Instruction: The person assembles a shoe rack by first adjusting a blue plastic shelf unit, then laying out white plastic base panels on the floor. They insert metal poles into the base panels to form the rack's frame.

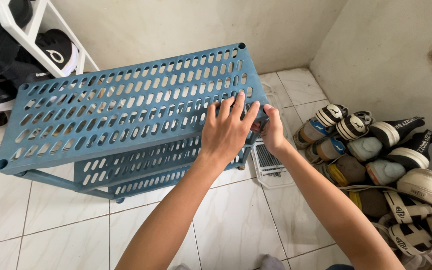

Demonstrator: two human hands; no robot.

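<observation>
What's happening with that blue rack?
A person has both hands on a blue slotted plastic rack standing on a white tiled floor. The left hand lies flat on the top shelf near its corner; the right hand grips that corner. A pile of shoes sits against the wall on the right.

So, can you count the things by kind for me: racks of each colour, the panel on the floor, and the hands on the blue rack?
Blue rack: 1
White rack: 1
White slatted panel on the floor: 1
Hands on the blue rack: 2 (left hand, right hand)
Total: 5
The shoes are too heaped to count.
</observation>
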